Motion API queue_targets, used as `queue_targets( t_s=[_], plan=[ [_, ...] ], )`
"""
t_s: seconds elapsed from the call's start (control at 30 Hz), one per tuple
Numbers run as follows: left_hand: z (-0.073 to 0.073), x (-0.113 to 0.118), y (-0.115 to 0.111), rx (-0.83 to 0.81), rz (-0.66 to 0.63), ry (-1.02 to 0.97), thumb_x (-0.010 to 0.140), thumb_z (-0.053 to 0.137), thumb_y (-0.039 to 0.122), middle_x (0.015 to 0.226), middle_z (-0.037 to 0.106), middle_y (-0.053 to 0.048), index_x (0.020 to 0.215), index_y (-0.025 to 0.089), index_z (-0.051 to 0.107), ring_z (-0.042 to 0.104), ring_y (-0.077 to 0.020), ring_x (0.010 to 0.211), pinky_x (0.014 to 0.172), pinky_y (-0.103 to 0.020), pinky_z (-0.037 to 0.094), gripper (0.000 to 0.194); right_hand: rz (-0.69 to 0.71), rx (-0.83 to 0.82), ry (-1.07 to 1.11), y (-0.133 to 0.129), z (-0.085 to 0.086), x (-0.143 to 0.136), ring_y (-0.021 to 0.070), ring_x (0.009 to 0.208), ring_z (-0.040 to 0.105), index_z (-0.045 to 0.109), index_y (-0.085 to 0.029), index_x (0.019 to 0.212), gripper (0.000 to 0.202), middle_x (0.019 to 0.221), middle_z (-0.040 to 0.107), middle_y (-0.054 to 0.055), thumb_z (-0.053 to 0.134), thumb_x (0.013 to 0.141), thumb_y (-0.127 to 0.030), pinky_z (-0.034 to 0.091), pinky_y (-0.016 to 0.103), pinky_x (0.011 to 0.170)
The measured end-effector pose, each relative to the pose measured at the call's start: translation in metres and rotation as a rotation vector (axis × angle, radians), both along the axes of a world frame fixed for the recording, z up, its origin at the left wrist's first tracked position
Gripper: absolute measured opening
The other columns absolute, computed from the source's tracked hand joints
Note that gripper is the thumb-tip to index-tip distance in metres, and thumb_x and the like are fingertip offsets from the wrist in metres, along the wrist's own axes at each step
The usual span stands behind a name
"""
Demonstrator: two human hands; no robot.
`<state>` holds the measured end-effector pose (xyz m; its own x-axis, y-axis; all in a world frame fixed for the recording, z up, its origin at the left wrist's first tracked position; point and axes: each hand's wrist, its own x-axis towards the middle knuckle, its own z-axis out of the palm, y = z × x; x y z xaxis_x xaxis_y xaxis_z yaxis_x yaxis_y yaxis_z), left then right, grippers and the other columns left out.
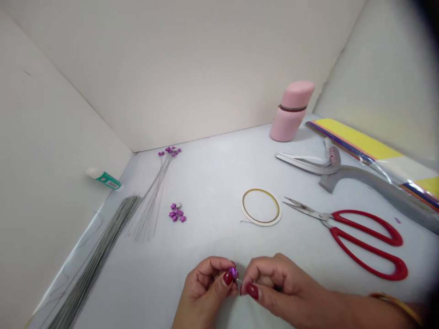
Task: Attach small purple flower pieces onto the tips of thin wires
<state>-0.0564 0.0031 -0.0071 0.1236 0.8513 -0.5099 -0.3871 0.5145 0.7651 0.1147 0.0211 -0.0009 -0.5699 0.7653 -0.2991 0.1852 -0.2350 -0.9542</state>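
Observation:
Near the front edge of the view, my left hand [210, 289] pinches a small shiny purple foil star [233, 273] between thumb and fingertips. Close beside it, the fingers of my right hand [274, 285] are pinched on a thin silvery piece [239, 282] that reaches the star; its kind is too small to make out. A little pile of purple foil stars [177, 213] lies to the left, one of them silver. Further back are thin wires [156, 187] tipped with purple stars [170, 151]. A roll of narrow tape [279, 214] lies flat beyond my right hand.
Red-handled scissors [325, 217] lie open at right, behind them a grey long-handled tool [329, 171]. A pink bottle [290, 112] stands at the back beside packaged coloured sheets [363, 146]. At left are a bundle of grey wires [99, 256] and a green-and-white tube [106, 179]. Walls enclose the table.

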Motion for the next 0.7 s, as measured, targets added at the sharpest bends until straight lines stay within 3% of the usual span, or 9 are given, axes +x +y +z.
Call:
queue_targets(
  t_s=[0.3, 0.7],
  plan=[
    [0.0004, -0.0010, -0.0001, 0.039, -0.025, 0.026, 0.062, 0.075, 0.030, 0.055, 0.063, 0.002, 0.069, 0.016, 0.068, 0.054, -0.0088, 0.056, 0.059, -0.020, 0.041, 0.017, 0.056, 0.108, -0.172, 0.0009, 0.0060, 0.0011, 0.0096, 0.050, 0.033, 0.062, -0.017, 0.082, 0.029, 0.054, 0.040, -0.004, 0.043, 0.083, -0.039, 0.030, 0.019, 0.047],
    [0.0003, 0.0001, -0.0002, 0.043, 0.002, 0.005, 0.061, 0.076, 0.029, 0.055, 0.064, 0.002, 0.070, 0.016, 0.070, 0.055, -0.0078, 0.056, 0.059, -0.018, 0.042, 0.016, 0.043, 0.117, -0.056, 0.0002, -0.0005, -0.0001, 0.0087, 0.051, 0.034, 0.061, -0.017, 0.082, 0.027, 0.056, 0.045, -0.004, 0.045, 0.085, -0.038, 0.030, 0.019, 0.048]
  ],
)
